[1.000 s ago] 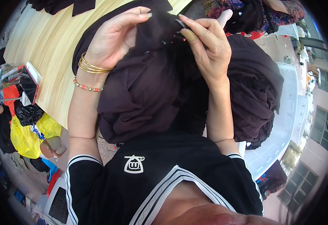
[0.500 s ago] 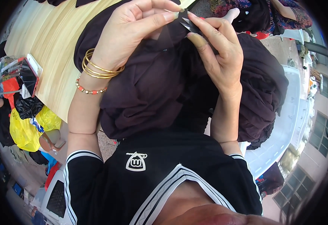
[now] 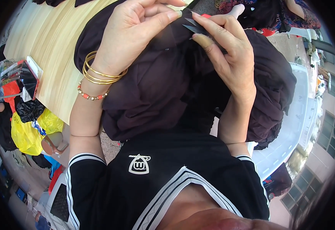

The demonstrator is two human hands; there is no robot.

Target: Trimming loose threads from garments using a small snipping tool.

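Note:
Both of my hands are raised over a large bunch of dark purple-brown cloth that fills the space in front of my chest. My left hand, wearing gold bangles and a beaded bracelet, has its thumb and fingers closed at the cloth's upper edge. What lies right between those fingertips is hard to see. A small pair of thread snips sits in my right hand, gripped by thumb and fingers. Their two pointed blades stand apart and point left, toward the left fingertips. A tan cover wraps my right thumb.
A pale wooden table lies at the left, with a phone on a stand at its edge. Yellow plastic bags are beyond it. On the right stands a translucent plastic tub. Another person's arm shows at the upper right.
My right hand has shifted slightly right and down with the snips, so the blades are a little farther from the left fingertips. The left thumb and index finger have parted slightly.

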